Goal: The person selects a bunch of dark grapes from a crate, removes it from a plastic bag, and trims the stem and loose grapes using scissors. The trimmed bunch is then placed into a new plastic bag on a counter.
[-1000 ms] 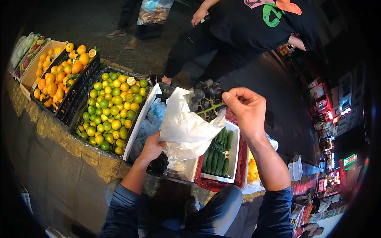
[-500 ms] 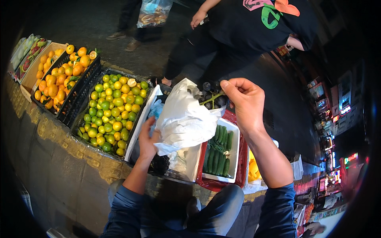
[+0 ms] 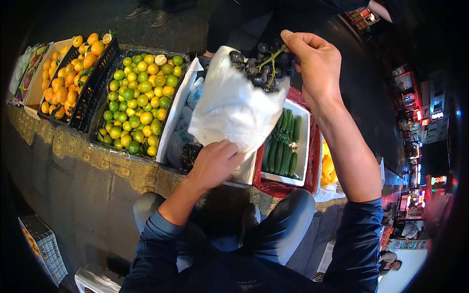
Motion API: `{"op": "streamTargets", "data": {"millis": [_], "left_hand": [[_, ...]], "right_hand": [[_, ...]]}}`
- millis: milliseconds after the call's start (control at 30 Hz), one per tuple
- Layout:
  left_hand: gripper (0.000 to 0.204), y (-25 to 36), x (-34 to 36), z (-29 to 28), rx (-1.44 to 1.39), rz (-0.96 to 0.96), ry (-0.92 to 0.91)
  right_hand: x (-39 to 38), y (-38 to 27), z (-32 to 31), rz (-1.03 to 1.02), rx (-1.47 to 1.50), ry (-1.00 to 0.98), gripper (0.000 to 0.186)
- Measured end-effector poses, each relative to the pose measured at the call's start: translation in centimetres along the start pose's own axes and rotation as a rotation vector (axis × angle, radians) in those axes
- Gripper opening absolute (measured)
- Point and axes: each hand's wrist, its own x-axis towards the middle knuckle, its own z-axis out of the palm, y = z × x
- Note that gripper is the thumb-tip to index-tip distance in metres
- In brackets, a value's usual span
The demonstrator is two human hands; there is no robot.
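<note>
My right hand [image 3: 317,61] is raised, thumb and fingers pinched on the green stem of a bunch of dark grapes [image 3: 264,71]. The bunch hangs at the mouth of a white bag [image 3: 227,110], its lower berries against the bag or partly hidden in it. My left hand [image 3: 217,163] is lower, at the bottom edge of the bag, with its fingers curled together on the material; the fingertips are partly hidden. Below the bag is a white foam box [image 3: 173,129] with more dark grapes [image 3: 190,154] beside my left wrist.
To the left stand a crate of green-yellow citrus [image 3: 141,97], a black crate [image 3: 100,83] of oranges and further fruit boxes. Right of the bag is a white box of cucumbers [image 3: 281,151] in red plastic, then yellow produce [image 3: 328,166]. Other people's legs [image 3: 151,14] are beyond.
My right hand has lifted the grapes up and away, showing more of the bunch. The bag has risen too. My left hand has moved down and right to its lower edge, fingers curling.
</note>
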Motion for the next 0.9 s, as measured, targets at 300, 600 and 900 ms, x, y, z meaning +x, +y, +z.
{"op": "streamTargets", "data": {"millis": [300,600,900], "left_hand": [[0.03,-4.6,-2.9,2.0,0.165,-0.367,0.196],[0.026,-6.7,-3.3,2.7,0.082,-0.561,0.332],[0.028,-8.1,-3.6,2.7,-0.019,-0.617,0.389]], "right_hand": [[2.4,-2.2,-1.6,-0.045,0.14,0.06,0.018],[4.4,-5.3,-3.6,-0.06,0.142,0.054,0.017],[5.8,-5.7,-5.9,-0.156,0.192,-0.099,0.016]]}}
